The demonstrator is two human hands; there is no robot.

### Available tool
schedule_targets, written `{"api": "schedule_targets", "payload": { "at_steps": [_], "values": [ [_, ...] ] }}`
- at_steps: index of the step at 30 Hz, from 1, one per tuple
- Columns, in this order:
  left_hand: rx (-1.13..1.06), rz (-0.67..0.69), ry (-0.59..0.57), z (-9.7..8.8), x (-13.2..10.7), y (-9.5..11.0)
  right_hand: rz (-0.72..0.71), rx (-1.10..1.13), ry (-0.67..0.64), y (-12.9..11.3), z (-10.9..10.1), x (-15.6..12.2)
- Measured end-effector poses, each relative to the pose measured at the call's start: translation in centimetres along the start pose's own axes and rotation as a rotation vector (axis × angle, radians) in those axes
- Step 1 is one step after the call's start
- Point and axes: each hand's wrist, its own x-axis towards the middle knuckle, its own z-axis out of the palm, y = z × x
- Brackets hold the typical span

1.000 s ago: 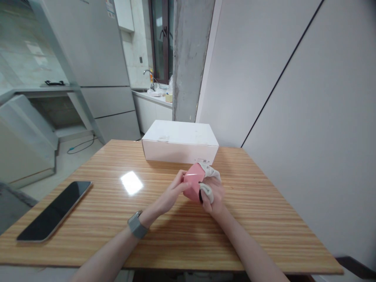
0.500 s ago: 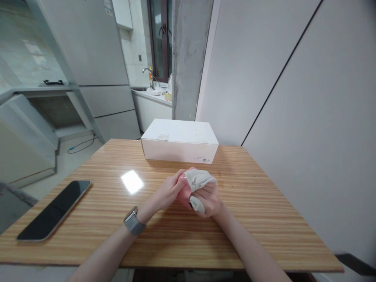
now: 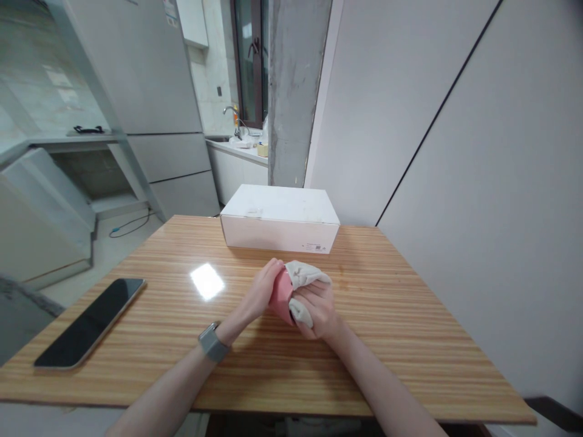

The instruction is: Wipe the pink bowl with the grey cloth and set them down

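Note:
Between my hands, above the wooden table, is a pink object point(image 3: 282, 295) with a smooth surface; its kind is hard to make out. My left hand point(image 3: 264, 287), with a grey-banded watch on the wrist, is closed around its left side. My right hand point(image 3: 318, 308) grips a whitish cloth point(image 3: 304, 274) and presses it against the pink object's right side. One fold of the cloth stands out above the right fingers, and another bulges below them. Much of the pink object's right part is hidden by cloth and fingers.
A white cardboard box point(image 3: 279, 220) stands at the table's far side, beyond my hands. To the left, a dark-screened phone or tablet point(image 3: 91, 321) lies on the wooden table point(image 3: 410, 340). A pale wall point(image 3: 455, 152) runs along the right.
My left hand has turned on the pink object, and its thumb no longer lies across the front. More of the pink surface shows. The right hand with the cloth has shifted slightly left.

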Motion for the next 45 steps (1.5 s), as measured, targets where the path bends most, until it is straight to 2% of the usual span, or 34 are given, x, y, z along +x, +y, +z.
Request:
{"api": "schedule_targets", "payload": {
  "at_steps": [3,6,8,11,13,15,17,20,23,25,28,30,33,37,39,42,45],
  "values": [
    [0.225,0.038,-0.055,-0.3,0.0,0.3,0.015,0.013,-0.018,-0.1,0.2,-0.1],
    [0.261,0.078,-0.112,-0.4,-0.6,0.7,0.048,0.034,0.009,0.0,0.0,-0.1],
    [0.233,0.107,-0.13,-0.3,-1.0,0.9,0.115,0.054,0.055,0.1,-0.2,-0.2],
    [0.167,0.127,-0.147,0.0,-1.6,1.2,0.324,0.072,0.225,0.4,0.0,-0.5],
    [0.067,0.127,-0.203,0.2,-1.9,1.5,0.44,0.056,0.356,0.6,0.2,-0.8],
    [-0.094,0.104,-0.288,0.5,-2.0,1.5,0.475,0.035,0.42,0.7,0.3,-1.0],
    [-0.25,0.053,-0.324,0.7,-1.7,1.1,0.462,0.032,0.421,0.8,0.1,-1.1],
    [-0.331,-0.034,-0.208,0.9,-0.8,0.1,0.357,0.056,0.304,0.7,-0.3,-0.7],
    [-0.254,-0.039,-0.09,0.8,-0.3,-0.6,0.113,0.04,0.032,0.5,-0.4,-0.1],
    [-0.083,-0.001,-0.071,0.6,-0.5,-0.5,0.016,0.009,-0.065,0.4,-0.3,0.1],
    [0.186,0.05,-0.091,0.3,-1.1,0.4,0.07,0.01,-0.033,0.4,-0.3,0.1],
    [0.214,0.08,-0.116,0.2,-1.4,0.8,0.131,0.024,-0.002,0.4,-0.5,0.0],
    [0.091,0.115,-0.168,0.3,-1.7,1.2,0.218,0.032,0.058,0.5,-0.7,-0.3],
    [-0.199,0.106,-0.24,0.8,-1.9,1.5,0.376,0.027,0.296,0.3,-0.5,-0.4],
    [-0.31,0.076,-0.255,1.1,-1.8,1.4,0.381,0.024,0.357,0.2,-0.5,-0.3],
    [-0.397,0.001,-0.216,1.2,-1.3,1.0,0.282,0.044,0.27,0.0,-0.6,0.0],
    [-0.257,-0.002,-0.133,0.9,-0.9,0.8,0.095,0.02,0.063,0.0,-0.7,0.2]
  ]
}}
